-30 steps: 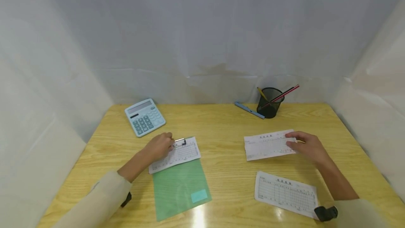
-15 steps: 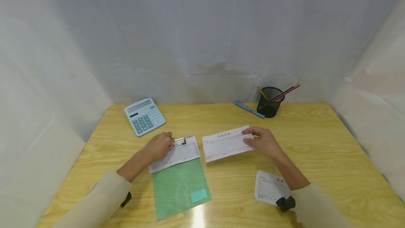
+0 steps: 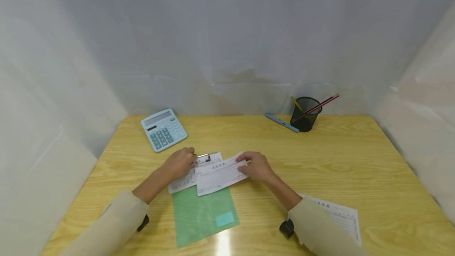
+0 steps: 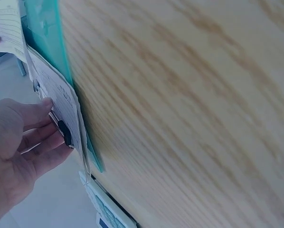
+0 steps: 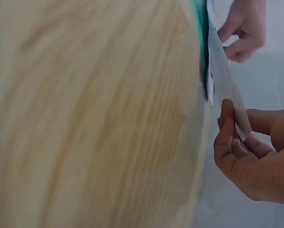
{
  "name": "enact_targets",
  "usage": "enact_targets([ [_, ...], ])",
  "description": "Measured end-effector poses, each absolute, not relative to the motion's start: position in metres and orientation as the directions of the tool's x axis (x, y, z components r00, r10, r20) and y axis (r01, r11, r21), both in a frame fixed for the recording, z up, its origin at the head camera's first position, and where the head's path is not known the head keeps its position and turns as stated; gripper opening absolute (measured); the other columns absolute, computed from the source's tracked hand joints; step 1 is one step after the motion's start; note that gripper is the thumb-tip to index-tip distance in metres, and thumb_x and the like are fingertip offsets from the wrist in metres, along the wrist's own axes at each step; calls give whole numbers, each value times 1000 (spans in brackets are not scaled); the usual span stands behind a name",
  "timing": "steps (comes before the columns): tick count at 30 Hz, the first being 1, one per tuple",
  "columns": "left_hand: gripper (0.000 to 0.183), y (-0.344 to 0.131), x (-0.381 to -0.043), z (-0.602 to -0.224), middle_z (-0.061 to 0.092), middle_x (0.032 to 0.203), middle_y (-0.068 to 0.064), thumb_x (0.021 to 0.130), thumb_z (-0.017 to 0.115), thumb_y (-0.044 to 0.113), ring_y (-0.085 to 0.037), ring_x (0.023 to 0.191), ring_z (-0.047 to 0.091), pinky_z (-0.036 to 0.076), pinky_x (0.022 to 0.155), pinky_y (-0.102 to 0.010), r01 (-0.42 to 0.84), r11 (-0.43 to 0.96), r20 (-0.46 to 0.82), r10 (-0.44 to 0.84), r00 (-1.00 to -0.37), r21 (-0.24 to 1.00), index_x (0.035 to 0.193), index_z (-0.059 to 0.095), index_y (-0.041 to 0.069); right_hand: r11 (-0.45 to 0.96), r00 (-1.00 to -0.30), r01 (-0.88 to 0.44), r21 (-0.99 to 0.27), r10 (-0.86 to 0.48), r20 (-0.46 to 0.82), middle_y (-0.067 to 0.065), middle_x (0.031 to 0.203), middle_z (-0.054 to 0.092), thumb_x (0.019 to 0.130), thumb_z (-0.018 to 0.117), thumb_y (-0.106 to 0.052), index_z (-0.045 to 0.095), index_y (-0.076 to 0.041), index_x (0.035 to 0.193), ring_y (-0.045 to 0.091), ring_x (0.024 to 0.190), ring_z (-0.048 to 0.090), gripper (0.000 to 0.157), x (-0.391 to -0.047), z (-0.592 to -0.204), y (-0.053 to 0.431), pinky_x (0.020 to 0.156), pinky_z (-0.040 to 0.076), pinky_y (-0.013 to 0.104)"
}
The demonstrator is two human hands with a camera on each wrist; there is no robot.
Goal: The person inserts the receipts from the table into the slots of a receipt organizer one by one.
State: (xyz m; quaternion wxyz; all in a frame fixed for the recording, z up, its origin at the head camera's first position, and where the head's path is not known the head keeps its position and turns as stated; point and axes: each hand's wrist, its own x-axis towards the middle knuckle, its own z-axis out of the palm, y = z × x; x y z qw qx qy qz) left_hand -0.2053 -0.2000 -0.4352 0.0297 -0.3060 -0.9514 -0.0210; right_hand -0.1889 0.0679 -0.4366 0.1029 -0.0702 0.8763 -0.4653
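My left hand (image 3: 179,164) grips the metal clip (image 3: 203,159) at the top of a green translucent clipboard (image 3: 202,220). In the left wrist view the thumb (image 4: 43,108) lies on the clip's wire while the fingers curl toward its black end. A printed paper form (image 3: 182,184) lies at the clip, across the board's upper part. Between thumb and fingers, my right hand (image 3: 257,166) pinches the right edge of a second printed form (image 3: 217,177). That form's left part overlaps the one on the clipboard, just below the clip, and its right end is raised in the right wrist view (image 5: 230,88).
A third form (image 3: 345,214) lies at the front right, partly hidden by my right sleeve. Behind my left hand sits a pale blue calculator (image 3: 163,130). At the back right are a blue pen (image 3: 282,122) and a black mesh pen cup (image 3: 303,119) with pencils.
My right hand has carried its form leftward from the table's right side until it overlaps the form on the clipboard. The left hand has stayed at the clip.
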Motion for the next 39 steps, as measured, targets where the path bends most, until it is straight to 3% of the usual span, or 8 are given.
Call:
enact_targets([
  [4,12,-199,-205,-435,59,83,-8,84,69,11,-17,73,56,53,66,-29,586,810,69,583,-809,16,90,72,2,579,-959,-49,-814,-256,-124,12,111,65,83,69,-4,69,-6,98,16,79,56,15,-190,-439,53,61,47,23],
  [9,13,-199,-205,-435,61,85,-9,84,70,11,-19,75,58,54,68,-29,576,817,56,575,-816,11,92,72,2,655,-945,-106,-748,-301,-129,12,111,66,81,71,-4,69,-7,94,24,100,60,13,-192,-440,38,85,51,38],
  [12,13,-200,-205,-434,61,85,-9,85,69,12,-18,74,59,54,68,-29,574,819,50,572,-819,14,93,72,2,680,-941,-117,-724,-308,-137,12,109,66,81,71,-4,68,-7,93,24,103,58,12,-194,-440,30,92,49,41],
  [24,14,-201,-207,-435,63,87,-11,82,70,10,-19,76,60,55,69,-28,590,807,67,587,-807,25,93,72,1,696,-942,-96,-712,-295,-161,13,106,66,80,70,0,67,-3,95,21,95,58,15,-196,-435,6,84,52,35],
  [29,14,-202,-205,-440,64,93,-15,83,67,3,-23,82,63,57,73,-27,624,780,103,625,-774,-47,96,71,-2,718,-945,-96,-689,-283,-163,12,105,66,81,70,-1,67,-2,97,19,91,57,17,-196,-434,0,81,51,32],
  [36,15,-200,-202,-440,62,92,-14,82,66,-2,-22,81,61,56,72,-27,617,784,96,621,-778,-68,96,70,-3,712,-947,-86,-697,-275,-165,12,102,66,82,68,0,66,-1,101,17,78,55,19,-196,-435,-5,65,48,25],
  [39,12,-199,-202,-440,61,89,-12,84,65,-1,-21,78,59,55,68,-27,612,788,94,615,-783,-62,95,71,-3,721,-950,-69,-689,-258,-175,12,105,66,83,67,0,66,-1,102,16,81,56,19,-197,-435,-7,64,48,23],
])
